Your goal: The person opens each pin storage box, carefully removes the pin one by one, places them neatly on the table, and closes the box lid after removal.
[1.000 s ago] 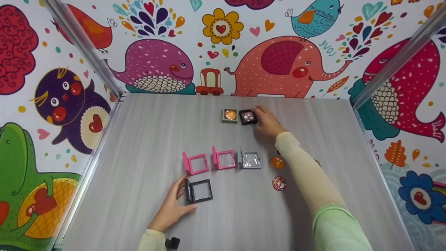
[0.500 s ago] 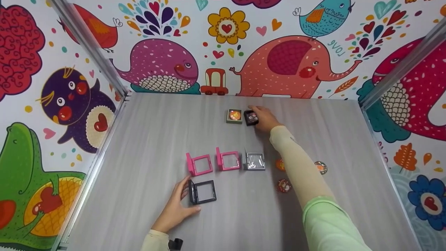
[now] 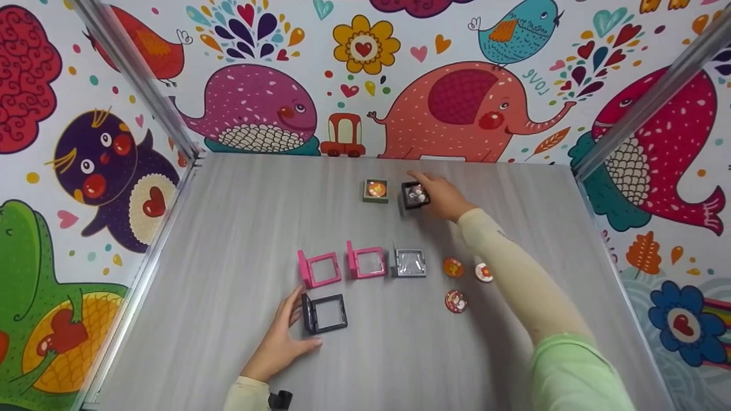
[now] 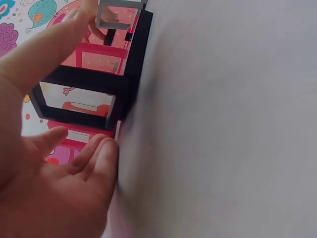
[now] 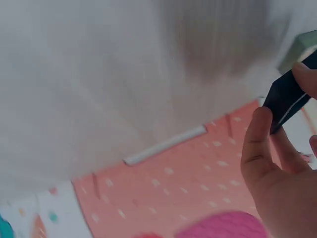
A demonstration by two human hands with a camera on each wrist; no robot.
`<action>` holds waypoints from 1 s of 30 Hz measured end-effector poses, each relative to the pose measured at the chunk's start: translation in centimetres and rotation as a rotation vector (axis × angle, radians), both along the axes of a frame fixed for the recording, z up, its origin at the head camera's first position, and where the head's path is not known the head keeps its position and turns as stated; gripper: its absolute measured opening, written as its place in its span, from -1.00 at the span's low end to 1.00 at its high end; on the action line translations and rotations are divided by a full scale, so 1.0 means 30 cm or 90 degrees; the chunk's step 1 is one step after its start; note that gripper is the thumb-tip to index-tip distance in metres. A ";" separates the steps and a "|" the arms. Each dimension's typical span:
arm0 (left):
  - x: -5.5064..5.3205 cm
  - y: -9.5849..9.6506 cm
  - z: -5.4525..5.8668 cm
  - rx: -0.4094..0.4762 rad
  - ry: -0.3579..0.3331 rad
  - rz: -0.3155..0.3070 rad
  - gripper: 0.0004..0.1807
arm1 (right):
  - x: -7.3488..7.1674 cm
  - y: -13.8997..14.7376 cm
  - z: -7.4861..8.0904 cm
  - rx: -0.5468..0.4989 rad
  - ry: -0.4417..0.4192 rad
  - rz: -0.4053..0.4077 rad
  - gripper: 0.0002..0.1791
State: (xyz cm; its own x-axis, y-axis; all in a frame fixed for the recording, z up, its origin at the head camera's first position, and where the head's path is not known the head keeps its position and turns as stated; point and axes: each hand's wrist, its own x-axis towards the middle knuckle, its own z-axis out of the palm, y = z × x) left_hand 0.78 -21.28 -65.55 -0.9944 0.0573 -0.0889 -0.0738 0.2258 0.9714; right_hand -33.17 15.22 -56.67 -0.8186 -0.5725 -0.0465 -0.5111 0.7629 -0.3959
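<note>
1. We saw the right hand [image 3: 444,197] gripping a small black box [image 3: 416,195] near the back of the table [image 3: 228,217], thumb on one side and fingers on the other. The box looked raised and tilted in the right wrist view; we judged that gripping its outer sides left the round badge inside it uncovered.

2. Just beside it, well apart from the other frames, sat a green box [image 3: 376,190] with an orange badge in it. We took the two for a pair set back from the rest because each had a badge in it.

3. We found the left hand [image 3: 280,337] open around the upright lid of a black frame [image 3: 345,311] — fingers loosely extended behind the lid, thumb spread forward past its near corner. We could not tell whether the skin touched the lid; the pose seemed meant to steady it.

4. Behind that frame stood a left pink frame [image 3: 306,270], a middle pink frame [image 3: 352,260] and a grey frame [image 3: 410,264], in a row. All had lids hinged up on our left, probably to leave their windows reachable.

5. On our right lay three loose badges: an orange disc [image 3: 454,267], a red disc [image 3: 456,301] and a white-and-red disc [image 3: 484,272] — the last just beside the right sleeve [image 3: 525,279] in the head view.
</note>
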 end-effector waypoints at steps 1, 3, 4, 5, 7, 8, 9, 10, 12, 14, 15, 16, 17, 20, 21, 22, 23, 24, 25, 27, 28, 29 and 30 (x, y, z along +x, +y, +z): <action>0.000 -0.001 0.000 0.002 -0.001 0.001 0.38 | 0.029 0.011 0.021 0.002 0.013 0.015 0.08; 0.001 -0.002 -0.001 0.003 -0.005 0.002 0.38 | 0.096 0.030 0.064 0.000 0.034 0.042 0.11; 0.001 -0.003 -0.002 0.002 -0.008 0.003 0.39 | 0.131 0.038 0.085 -0.005 0.040 0.052 0.12; 0.002 -0.003 -0.003 -0.002 -0.011 0.005 0.40 | 0.167 0.045 0.105 -0.013 0.041 0.058 0.15; 0.005 -0.004 -0.001 -0.007 -0.019 0.012 0.42 | 0.234 0.052 0.138 -0.028 0.046 0.071 0.20; 0.006 -0.005 0.001 -0.007 -0.023 0.016 0.43 | 0.264 0.052 0.151 -0.033 0.049 0.078 0.22; 0.008 -0.006 0.006 -0.004 -0.028 0.021 0.44 | 0.291 0.051 0.163 -0.037 0.053 0.088 0.25; 0.011 -0.006 0.014 0.001 -0.032 0.026 0.46 | 0.317 0.049 0.175 -0.039 0.057 0.099 0.27; 0.020 -0.005 0.037 0.007 -0.037 0.036 0.47 | 0.362 0.042 0.195 -0.037 0.070 0.122 0.30; 0.034 -0.002 0.075 -0.002 -0.029 0.057 0.45 | 0.404 0.035 0.214 -0.035 0.079 0.139 0.34; 0.042 0.001 0.099 -0.015 -0.012 0.072 0.43 | 0.425 0.031 0.225 -0.037 0.081 0.146 0.36; 0.048 0.005 0.125 -0.035 0.013 0.091 0.39 | 0.447 0.027 0.235 -0.041 0.085 0.155 0.37; 0.053 0.011 0.154 -0.058 0.046 0.110 0.33 | 0.467 0.023 0.244 -0.045 0.090 0.161 0.38; 0.051 0.046 0.245 -0.122 0.168 0.158 0.15 | 0.529 0.008 0.269 -0.068 0.110 0.195 0.33; 0.046 0.064 0.275 -0.144 0.201 0.159 0.10 | 0.550 0.002 0.276 -0.078 0.118 0.211 0.30; 0.039 0.085 0.304 -0.160 0.224 0.151 0.07 | 0.570 -0.005 0.282 -0.087 0.128 0.231 0.27; 0.030 0.109 0.330 -0.169 0.238 0.132 0.05 | 0.591 -0.012 0.288 -0.093 0.136 0.246 0.24; 0.020 0.135 0.352 -0.176 0.243 0.109 0.06 | 0.612 -0.019 0.295 -0.098 0.142 0.263 0.21; 0.009 0.161 0.371 -0.177 0.244 0.079 0.07 | 0.632 -0.026 0.303 -0.103 0.146 0.279 0.19; -0.016 0.215 0.394 -0.179 0.233 0.026 0.11 | 0.668 -0.037 0.315 -0.103 0.153 0.304 0.16; -0.030 0.235 0.401 -0.177 0.232 0.003 0.12 | 0.682 -0.045 0.320 -0.104 0.156 0.315 0.15; -0.043 0.252 0.406 -0.173 0.232 -0.015 0.12 | 0.693 -0.050 0.326 -0.102 0.160 0.323 0.15; -0.054 0.267 0.408 -0.172 0.235 -0.027 0.12 | 0.703 -0.055 0.330 -0.103 0.162 0.330 0.15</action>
